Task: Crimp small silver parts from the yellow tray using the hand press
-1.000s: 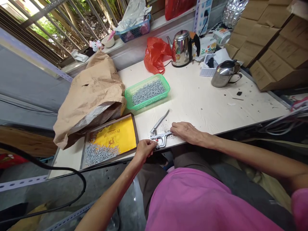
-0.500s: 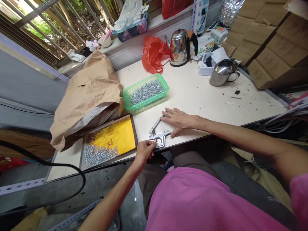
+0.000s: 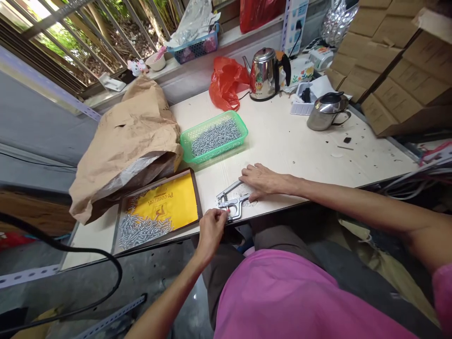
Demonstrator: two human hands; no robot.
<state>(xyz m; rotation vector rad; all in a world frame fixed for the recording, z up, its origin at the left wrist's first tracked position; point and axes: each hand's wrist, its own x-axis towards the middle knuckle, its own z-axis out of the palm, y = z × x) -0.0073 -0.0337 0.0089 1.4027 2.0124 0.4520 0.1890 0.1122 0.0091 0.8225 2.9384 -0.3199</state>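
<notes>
A silver metal hand tool with a long lever, a coil spring and a looped frame lies at the table's front edge. My right hand grips its lever and handle ends, fingers over the lever and thumb near the lower handle. My left hand is pinched at the near end of the tool, beside a small red part. Whatever is between those fingertips is too small and covered to make out. Left of this hand is a shallow tray with a yellow sheet and many small metal pins.
Behind the tool stands a green basket of similar metal pins. A crumpled brown paper bag lies at left. Farther back are a red plastic bag, a steel kettle and a metal pot. Cardboard boxes are stacked at right.
My right hand's fingers have bent from a flatter spread, and the lever has swung down closer to the lower handle. My left hand stays pinched at the tool's near end.
</notes>
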